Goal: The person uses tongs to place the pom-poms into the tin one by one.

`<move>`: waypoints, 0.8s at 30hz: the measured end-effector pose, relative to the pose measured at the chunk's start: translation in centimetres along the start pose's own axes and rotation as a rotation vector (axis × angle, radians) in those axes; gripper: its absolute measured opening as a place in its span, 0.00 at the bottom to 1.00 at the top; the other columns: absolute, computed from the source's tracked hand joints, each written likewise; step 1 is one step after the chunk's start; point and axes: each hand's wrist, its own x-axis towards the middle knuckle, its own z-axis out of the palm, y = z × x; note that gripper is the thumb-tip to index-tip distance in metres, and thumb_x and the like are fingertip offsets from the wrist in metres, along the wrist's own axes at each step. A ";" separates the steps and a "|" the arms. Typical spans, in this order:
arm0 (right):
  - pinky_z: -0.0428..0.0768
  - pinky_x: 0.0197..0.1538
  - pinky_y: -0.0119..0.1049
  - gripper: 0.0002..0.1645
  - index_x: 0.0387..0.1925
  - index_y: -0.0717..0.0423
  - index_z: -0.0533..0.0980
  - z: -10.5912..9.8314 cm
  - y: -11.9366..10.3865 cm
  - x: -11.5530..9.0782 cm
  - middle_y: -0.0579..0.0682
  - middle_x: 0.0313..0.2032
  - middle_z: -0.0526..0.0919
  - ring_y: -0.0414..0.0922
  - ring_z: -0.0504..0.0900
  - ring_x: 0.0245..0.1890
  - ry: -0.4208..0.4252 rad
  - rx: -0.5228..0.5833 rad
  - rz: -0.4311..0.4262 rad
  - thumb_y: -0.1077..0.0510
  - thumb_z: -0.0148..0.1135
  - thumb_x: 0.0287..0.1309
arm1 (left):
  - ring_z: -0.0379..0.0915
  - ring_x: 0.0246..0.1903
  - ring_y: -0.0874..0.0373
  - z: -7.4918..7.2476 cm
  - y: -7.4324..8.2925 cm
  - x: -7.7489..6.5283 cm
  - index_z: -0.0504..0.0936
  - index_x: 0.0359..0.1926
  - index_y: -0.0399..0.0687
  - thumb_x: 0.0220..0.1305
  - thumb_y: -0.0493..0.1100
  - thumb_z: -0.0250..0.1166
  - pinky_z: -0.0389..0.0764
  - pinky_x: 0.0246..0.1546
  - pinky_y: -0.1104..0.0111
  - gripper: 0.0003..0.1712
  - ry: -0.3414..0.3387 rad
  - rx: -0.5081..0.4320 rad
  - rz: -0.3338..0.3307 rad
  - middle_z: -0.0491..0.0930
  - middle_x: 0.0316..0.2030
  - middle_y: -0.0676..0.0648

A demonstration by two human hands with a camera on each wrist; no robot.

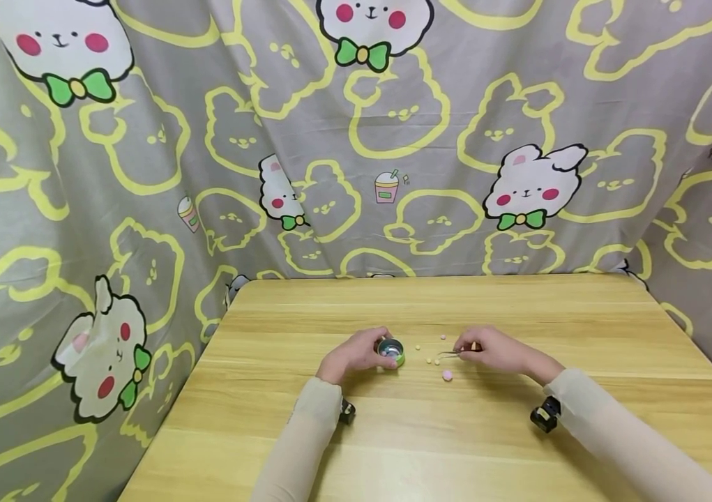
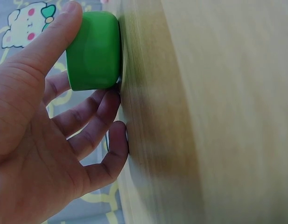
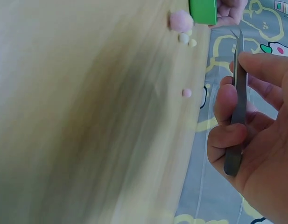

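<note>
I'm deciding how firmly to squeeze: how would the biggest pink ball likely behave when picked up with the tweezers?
The biggest pink ball looks fuzzy-edged, so it's probably soft and light. Being round on a flat table, it may roll if nudged. The tweezers have slim tips, so off-centre pinches might slip.

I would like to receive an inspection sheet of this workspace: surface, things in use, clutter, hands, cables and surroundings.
Surface: wooden table, light-toned.
Job's things: green container, open at the top; tweezers, tips apart; larger pink ball, small pink ball and three small yellowish balls on the table.
Clutter: nothing seen.
Hands: left hand holds the green container; right hand holds the tweezers near the yellowish balls.
Cables: nothing seen.
Surroundings: grey fabric with cartoon prints, behind and beside the table.
</note>
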 end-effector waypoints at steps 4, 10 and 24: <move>0.72 0.33 0.32 0.04 0.37 0.50 0.81 0.3 0.3 -0.8 0.39 0.34 0.79 0.36 0.72 0.31 -0.016 0.000 0.044 0.59 0.61 0.62 | 0.71 0.38 0.61 0.1 0.0 0.0 0.74 0.47 0.50 0.53 0.54 0.71 0.72 0.40 0.68 0.25 0.001 0.008 0.007 0.77 0.40 0.51; 0.73 0.34 0.33 0.05 0.38 0.48 0.80 0.5 0.9 -1.7 0.39 0.36 0.80 0.36 0.73 0.33 -0.034 0.009 0.051 0.57 0.60 0.62 | 0.71 0.38 0.61 -0.1 0.0 0.0 0.75 0.47 0.50 0.53 0.53 0.71 0.73 0.40 0.68 0.24 0.002 0.001 0.014 0.77 0.41 0.51; 0.71 0.32 0.32 0.04 0.37 0.48 0.80 0.8 0.8 -2.3 0.39 0.34 0.79 0.35 0.71 0.30 -0.040 0.006 0.035 0.59 0.62 0.61 | 0.72 0.39 0.60 0.0 -0.2 0.2 0.75 0.48 0.50 0.52 0.54 0.72 0.73 0.41 0.67 0.25 -0.001 -0.018 0.002 0.77 0.41 0.51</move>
